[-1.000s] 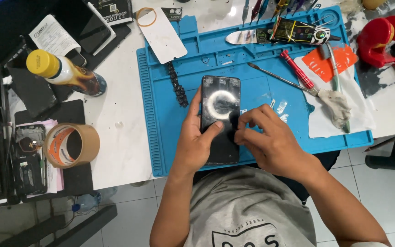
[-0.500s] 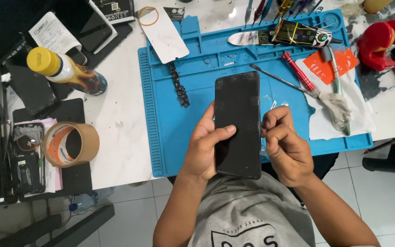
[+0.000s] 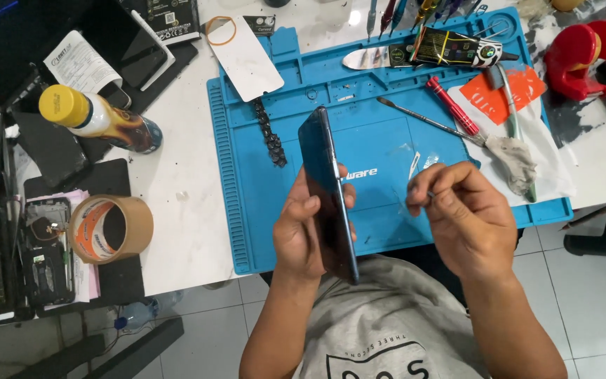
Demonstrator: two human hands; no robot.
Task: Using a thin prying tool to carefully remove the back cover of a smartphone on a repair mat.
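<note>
1. The left hand [image 3: 303,235] grips a dark phone [image 3: 327,189] by its long edges, fingers [image 3: 308,205] closed round it, so that the phone stands on edge, tilted, above the blue mat [image 3: 387,151] and just over the near edge of the table [image 3: 184,203].
2. The right hand [image 3: 468,221] is closed in a pinch on something small and thin near the fingertips; it is too small to tell what it is. The hand is apart from the phone, to its right.
3. To do this step well, I judge the phone should stay over the mat, so that a slip lands it on the soft surface and not on the floor tiles.
4. The left grip looks best kept on the frame, off the glass face, to avoid smears.
5. The pinch should be firm but light; a thin scrap is easily dropped among the clutter.
6. Near at hand on the mat lie a red screwdriver [image 3: 452,107], a metal spudger [image 3: 426,121] and a brush [image 3: 510,151]; a tape roll [image 3: 110,228] and a yellow-capped bottle [image 3: 99,121] stand well to the left.
</note>
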